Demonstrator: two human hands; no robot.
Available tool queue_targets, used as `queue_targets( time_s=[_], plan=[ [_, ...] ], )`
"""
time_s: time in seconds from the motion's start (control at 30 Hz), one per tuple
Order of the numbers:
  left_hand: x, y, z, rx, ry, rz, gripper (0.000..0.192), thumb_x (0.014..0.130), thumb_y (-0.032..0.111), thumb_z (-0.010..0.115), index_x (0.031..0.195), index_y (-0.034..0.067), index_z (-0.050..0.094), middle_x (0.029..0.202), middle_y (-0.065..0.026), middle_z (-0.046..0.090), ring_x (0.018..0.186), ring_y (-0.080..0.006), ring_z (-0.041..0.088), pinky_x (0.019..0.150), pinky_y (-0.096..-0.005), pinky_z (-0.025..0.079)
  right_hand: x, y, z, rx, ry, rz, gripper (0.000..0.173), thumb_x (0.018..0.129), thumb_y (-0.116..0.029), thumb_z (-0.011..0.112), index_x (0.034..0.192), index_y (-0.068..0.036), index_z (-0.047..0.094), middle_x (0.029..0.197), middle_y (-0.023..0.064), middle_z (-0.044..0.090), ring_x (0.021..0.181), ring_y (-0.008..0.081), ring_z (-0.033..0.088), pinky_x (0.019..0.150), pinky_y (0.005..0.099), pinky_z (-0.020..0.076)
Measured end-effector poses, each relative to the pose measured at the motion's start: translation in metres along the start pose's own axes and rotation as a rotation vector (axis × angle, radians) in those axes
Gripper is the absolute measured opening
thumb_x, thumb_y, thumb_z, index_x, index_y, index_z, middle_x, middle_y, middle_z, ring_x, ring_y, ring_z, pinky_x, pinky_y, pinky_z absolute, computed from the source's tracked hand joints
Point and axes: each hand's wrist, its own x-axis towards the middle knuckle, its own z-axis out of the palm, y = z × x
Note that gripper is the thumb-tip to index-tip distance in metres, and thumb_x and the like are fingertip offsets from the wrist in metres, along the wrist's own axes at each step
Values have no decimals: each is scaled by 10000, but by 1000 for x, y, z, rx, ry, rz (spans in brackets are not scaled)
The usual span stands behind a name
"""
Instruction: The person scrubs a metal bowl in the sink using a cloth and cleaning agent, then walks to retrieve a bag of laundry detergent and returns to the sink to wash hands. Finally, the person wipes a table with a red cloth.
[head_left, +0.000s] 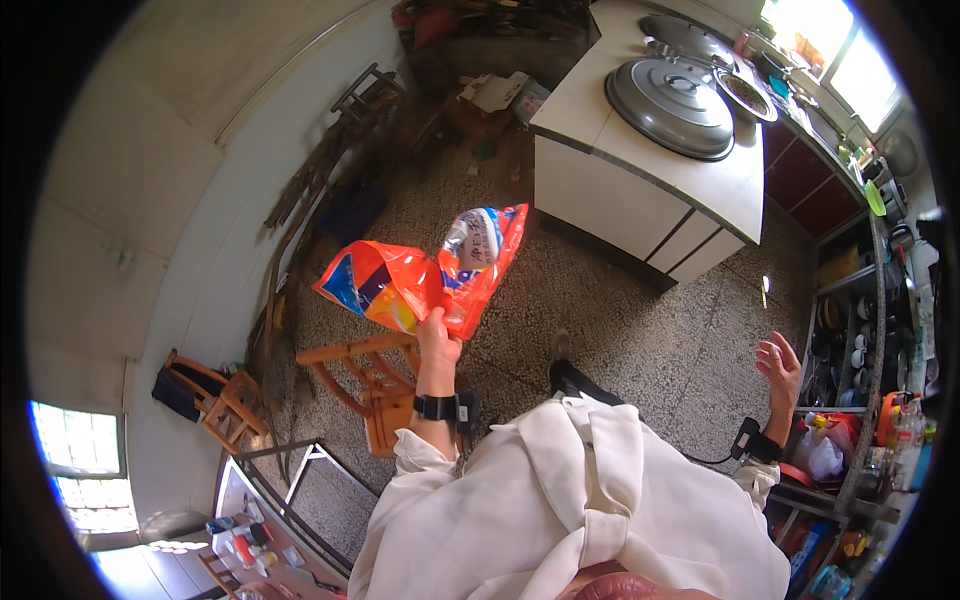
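My left hand (439, 339) is closed around the lower edge of a crumpled orange plastic bag (409, 281), which bears printing in blue, white and yellow. The bag fans out to both sides above my grip, held off the speckled floor. A wooden chair (382, 420) stands just under and beside my left forearm. Out to the right, my right hand (780, 367) hangs with its fingers apart and holds nothing. It is nearest to the open shelves (836, 281) of crockery. Both wrists carry black straps.
A tiled stove block (622, 202) with a large metal lid (671, 105) juts out ahead on the right. Wooden sticks (300, 184) lean along the left wall. A second wooden chair (236, 412) and a cluttered table (277, 544) stand at the lower left.
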Motion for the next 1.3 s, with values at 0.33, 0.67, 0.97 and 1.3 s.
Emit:
queue_targets(
  time_s=[0.33,0.67,0.97,1.3],
  plan=[
    [174,73,91,-20,116,251,360,841,13,514,1199,37,482,1085,-75,589,923,-218,625,760,-369,551,275,-38,210,-11,-146,-32,385,899,-221,603,1243,-57,545,1013,61,662,867,106,621,719,228,504],
    [411,143,103,-102,189,126,322,866,39,468,1188,53,477,1060,-101,598,913,-239,628,765,-404,550,450,-109,447,21,-423,-107,347,887,-82,578,1232,-62,542,963,26,654,837,91,597,699,215,473],
    [667,133,376,93,-175,-124,360,865,90,497,1223,62,473,1097,-106,594,950,-260,619,776,-453,546,460,-168,492,-141,-43,93,351,890,-134,603,1226,-50,548,958,36,657,807,89,610,676,217,491],
    [793,55,690,284,-633,-651,872,809,361,695,1390,-17,167,1409,-255,252,1164,-391,459,1015,-438,383,378,-184,487,-169,362,334,356,897,-172,599,1223,-37,547,960,51,657,818,111,628,665,226,509]
  ],
)
